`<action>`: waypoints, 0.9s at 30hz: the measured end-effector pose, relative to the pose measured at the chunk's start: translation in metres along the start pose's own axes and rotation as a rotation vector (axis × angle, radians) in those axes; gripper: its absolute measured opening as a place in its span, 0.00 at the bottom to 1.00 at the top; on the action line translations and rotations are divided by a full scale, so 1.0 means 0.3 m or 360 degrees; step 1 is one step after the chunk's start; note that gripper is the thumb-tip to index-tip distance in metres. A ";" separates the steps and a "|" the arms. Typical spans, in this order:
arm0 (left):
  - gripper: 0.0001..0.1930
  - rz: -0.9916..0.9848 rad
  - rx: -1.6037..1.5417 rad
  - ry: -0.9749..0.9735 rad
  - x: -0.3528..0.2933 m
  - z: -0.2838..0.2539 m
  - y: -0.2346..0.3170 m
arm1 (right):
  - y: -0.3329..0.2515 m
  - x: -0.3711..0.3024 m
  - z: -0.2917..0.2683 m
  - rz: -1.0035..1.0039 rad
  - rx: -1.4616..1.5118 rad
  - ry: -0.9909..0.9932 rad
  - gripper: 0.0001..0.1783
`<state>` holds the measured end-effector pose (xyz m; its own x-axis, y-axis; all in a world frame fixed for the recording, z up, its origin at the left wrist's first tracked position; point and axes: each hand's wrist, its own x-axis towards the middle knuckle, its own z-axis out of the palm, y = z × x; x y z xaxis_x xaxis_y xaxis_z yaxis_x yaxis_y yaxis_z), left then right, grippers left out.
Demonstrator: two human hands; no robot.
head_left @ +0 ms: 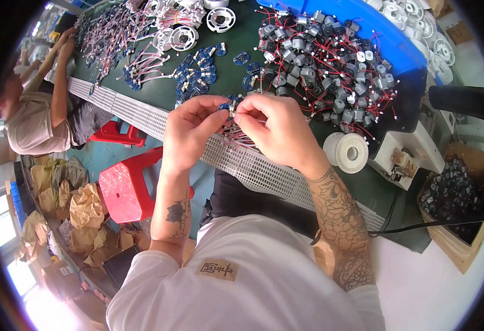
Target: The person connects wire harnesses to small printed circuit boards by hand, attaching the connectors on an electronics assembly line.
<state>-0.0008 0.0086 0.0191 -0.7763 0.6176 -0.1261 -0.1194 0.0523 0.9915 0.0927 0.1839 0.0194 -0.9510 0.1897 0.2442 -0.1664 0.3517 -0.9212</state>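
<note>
Left hand (189,129): thumb and forefinger pinch a small blue circuit board (229,106); the other fingers curl in behind.
Right hand (280,129): thumb and forefinger are pressed together at the board's right side; whether they grip the board or a wire on it is too small to tell.
Board: between the two sets of fingertips, near the person's side of the dark green tabletop (247,34).
Thin wires (239,135): reddish and pale, showing below the fingertips, over the perforated strip (253,171) along the table's edge.
Loose boards (198,74): a blue heap just beyond the left hand.
Wired pieces (112,33): spread across the far left of the table, with white wheel-shaped parts (220,20) near them.
Grey motors (324,69): a large heap with red leads, beyond the right hand and beside a blue bin (396,41).
White spool (349,153): just right of the right wrist.
White machine (410,157): right of the spool, near a carton (476,241) of dark small parts.
Red stool (123,190): on the floor, left of the left forearm.
Co-worker (38,118): at the table's far left, arms reaching onto it.
Crumpled brown paper (85,212): lower left, beside the stool.
</note>
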 end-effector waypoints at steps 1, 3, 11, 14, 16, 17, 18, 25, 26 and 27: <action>0.11 -0.0002 0.0001 -0.0003 -0.001 0.002 0.003 | 0.000 -0.001 -0.002 0.0014 0.0013 -0.0009 0.06; 0.11 0.0033 0.0122 0.0002 -0.006 0.006 0.009 | -0.002 -0.001 -0.008 0.0010 -0.0006 -0.0021 0.06; 0.11 0.0077 0.0144 0.0107 -0.024 0.021 -0.001 | 0.015 0.006 -0.001 -0.0030 -0.0019 -0.0044 0.06; 0.10 0.0102 0.0120 0.0180 -0.032 0.040 -0.013 | 0.023 0.004 0.010 -0.0105 -0.0002 0.0052 0.05; 0.10 0.0117 0.0103 0.0222 -0.036 0.042 -0.019 | 0.016 0.004 0.015 -0.0090 0.0023 0.0050 0.04; 0.10 0.0156 0.0104 0.0198 -0.036 0.042 -0.022 | 0.018 0.002 0.014 -0.0088 0.0024 0.0050 0.04; 0.10 0.0195 0.0106 0.0175 -0.036 0.041 -0.023 | 0.022 0.001 0.012 -0.0100 -0.0010 0.0052 0.04; 0.10 0.0160 0.0160 0.0130 -0.035 0.044 -0.027 | 0.017 0.001 -0.001 -0.0075 -0.0052 0.0001 0.05; 0.10 0.0185 0.0171 0.0128 -0.035 0.045 -0.027 | 0.014 0.000 0.000 -0.0073 -0.0053 0.0003 0.05; 0.10 0.0211 0.0184 0.0129 -0.036 0.045 -0.026 | 0.011 0.002 0.004 -0.0055 0.0005 0.0037 0.04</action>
<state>0.0167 0.0120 0.0130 -0.8284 0.5601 0.0082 0.0555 0.0675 0.9962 0.0913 0.1840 0.0162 -0.9383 0.1990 0.2829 -0.1999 0.3555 -0.9130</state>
